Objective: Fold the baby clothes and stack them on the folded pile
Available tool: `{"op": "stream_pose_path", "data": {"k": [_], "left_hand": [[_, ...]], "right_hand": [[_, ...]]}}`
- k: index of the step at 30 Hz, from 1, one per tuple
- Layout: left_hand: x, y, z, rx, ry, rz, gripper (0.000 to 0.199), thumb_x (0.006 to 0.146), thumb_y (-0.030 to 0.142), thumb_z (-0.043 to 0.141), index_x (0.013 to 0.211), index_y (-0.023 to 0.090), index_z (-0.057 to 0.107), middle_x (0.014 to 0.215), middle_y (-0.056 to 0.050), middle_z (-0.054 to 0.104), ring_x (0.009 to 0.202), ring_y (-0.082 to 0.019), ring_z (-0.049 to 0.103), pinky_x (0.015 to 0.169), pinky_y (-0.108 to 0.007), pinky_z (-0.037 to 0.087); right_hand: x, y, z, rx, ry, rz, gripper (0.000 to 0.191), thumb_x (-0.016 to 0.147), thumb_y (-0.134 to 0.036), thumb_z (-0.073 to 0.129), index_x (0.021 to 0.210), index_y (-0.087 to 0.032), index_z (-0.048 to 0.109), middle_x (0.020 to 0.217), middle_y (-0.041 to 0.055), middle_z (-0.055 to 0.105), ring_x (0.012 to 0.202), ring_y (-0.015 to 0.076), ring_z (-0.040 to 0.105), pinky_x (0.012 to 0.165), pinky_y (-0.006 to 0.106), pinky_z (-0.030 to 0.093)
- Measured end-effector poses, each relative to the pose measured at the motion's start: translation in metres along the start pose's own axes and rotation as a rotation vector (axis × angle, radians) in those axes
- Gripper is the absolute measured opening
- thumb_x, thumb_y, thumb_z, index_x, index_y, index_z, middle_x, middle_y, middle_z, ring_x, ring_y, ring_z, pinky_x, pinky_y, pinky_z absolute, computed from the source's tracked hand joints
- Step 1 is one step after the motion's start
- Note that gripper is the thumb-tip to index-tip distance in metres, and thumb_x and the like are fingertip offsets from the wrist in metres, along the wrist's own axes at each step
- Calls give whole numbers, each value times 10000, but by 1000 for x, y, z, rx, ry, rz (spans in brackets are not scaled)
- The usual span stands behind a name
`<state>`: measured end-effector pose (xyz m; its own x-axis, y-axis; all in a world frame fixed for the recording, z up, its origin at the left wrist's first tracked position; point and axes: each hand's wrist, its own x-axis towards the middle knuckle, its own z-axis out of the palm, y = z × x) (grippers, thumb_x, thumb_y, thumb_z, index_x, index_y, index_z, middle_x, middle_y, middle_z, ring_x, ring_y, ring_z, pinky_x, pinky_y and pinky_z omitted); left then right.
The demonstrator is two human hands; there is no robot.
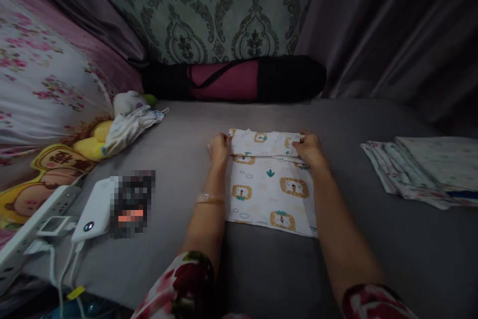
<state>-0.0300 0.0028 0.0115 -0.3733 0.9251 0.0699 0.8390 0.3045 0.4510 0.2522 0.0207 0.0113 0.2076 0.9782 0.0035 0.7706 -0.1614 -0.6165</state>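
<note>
A white cloth (261,194) printed with orange lion faces and green leaves lies on the grey bed surface in front of me. Its far part is doubled over into a band across the top. My left hand (220,147) pinches the left end of that band, wearing a clear bracelet on the wrist. At the band's right end, my right hand (309,149) grips the cloth between thumb and fingers. Both hands are closed on the same cloth, and the fold is stretched between them.
A stack of folded cloths (429,167) lies at the right. On the left are a white power bank (95,209), a power strip (41,224) with cables, plush toys (93,142) and a crumpled cloth (130,127). A long black-and-pink bag (224,80) lies along the wall.
</note>
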Motion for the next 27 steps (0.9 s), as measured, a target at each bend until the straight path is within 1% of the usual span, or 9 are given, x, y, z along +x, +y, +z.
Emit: {"op": "stream_pose_path", "data": {"k": [5, 7, 10, 12, 14, 17, 20, 24, 27], "left_hand": [[1, -1, -20, 48, 145, -33, 303, 957, 268, 378, 1139, 161, 596, 1135, -146, 652, 1105, -254, 560, 887, -356, 419], [2, 10, -29, 37, 173, 39, 319, 961, 234, 346, 1135, 149, 599, 1127, -147, 656, 1094, -241, 574, 900, -343, 427], [-3, 37, -30, 13, 41, 295, 314, 945, 178, 357, 1130, 154, 610, 1085, -124, 681, 1051, -210, 613, 899, -304, 445], [-10, 53, -21, 32, -75, 436, 317, 923, 149, 394, 1164, 150, 600, 1108, -124, 681, 1064, -202, 619, 914, -293, 449], [-18, 62, -6, 78, -137, 511, 337, 922, 152, 404, 1209, 129, 580, 1192, -143, 654, 1137, -211, 592, 967, -304, 435], [-26, 58, 15, 132, -117, 504, 415, 966, 217, 337, 1318, 73, 503, 1384, -176, 527, 1312, -250, 460, 1089, -378, 351], [-27, 46, 27, 170, -80, 453, 526, 989, 320, 285, 1410, 27, 400, 1489, -192, 396, 1407, -280, 325, 1156, -427, 253], [-25, 40, 28, 220, -65, 362, 625, 986, 409, 260, 1442, -8, 354, 1516, -199, 346, 1437, -294, 256, 1180, -410, 204], [-25, 42, 26, 239, -69, 298, 657, 983, 440, 216, 1453, -2, 343, 1531, -181, 324, 1449, -290, 223, 1186, -417, 187]], "right_hand": [[-25, -27, -6, -198, 175, -131, 392, 866, -164, 428, 1236, -98, 542, 1141, 205, 604, 1077, 305, 577, 874, 411, 466], [-34, -45, 0, -237, 153, -230, 386, 907, -175, 357, 1225, -63, 546, 1199, 233, 582, 1146, 312, 540, 935, 425, 434], [-48, -68, 18, -285, 35, -435, 465, 963, -230, 283, 1338, -40, 482, 1390, 218, 489, 1322, 303, 406, 1094, 454, 292], [-57, -76, 33, -332, -44, -524, 512, 973, -249, 252, 1413, -43, 416, 1496, 174, 390, 1408, 296, 281, 1151, 482, 175], [-64, -79, 45, -376, -124, -571, 543, 964, -246, 250, 1451, -33, 364, 1542, 144, 322, 1443, 286, 204, 1167, 490, 119], [-68, -76, 54, -425, -196, -596, 583, 942, -249, 272, 1475, -17, 317, 1565, 129, 264, 1457, 270, 165, 1173, 471, 113], [-67, -72, 55, -429, -227, -592, 601, 939, -265, 265, 1491, -30, 287, 1577, 114, 233, 1462, 247, 156, 1177, 444, 111], [-64, -67, 55, -389, -199, -499, 603, 960, -308, 229, 1497, -38, 276, 1582, 111, 222, 1460, 218, 165, 1181, 390, 112], [-62, -63, 55, -397, -142, -414, 612, 961, -322, 241, 1494, -24, 276, 1578, 130, 229, 1457, 239, 172, 1179, 402, 102]]}}
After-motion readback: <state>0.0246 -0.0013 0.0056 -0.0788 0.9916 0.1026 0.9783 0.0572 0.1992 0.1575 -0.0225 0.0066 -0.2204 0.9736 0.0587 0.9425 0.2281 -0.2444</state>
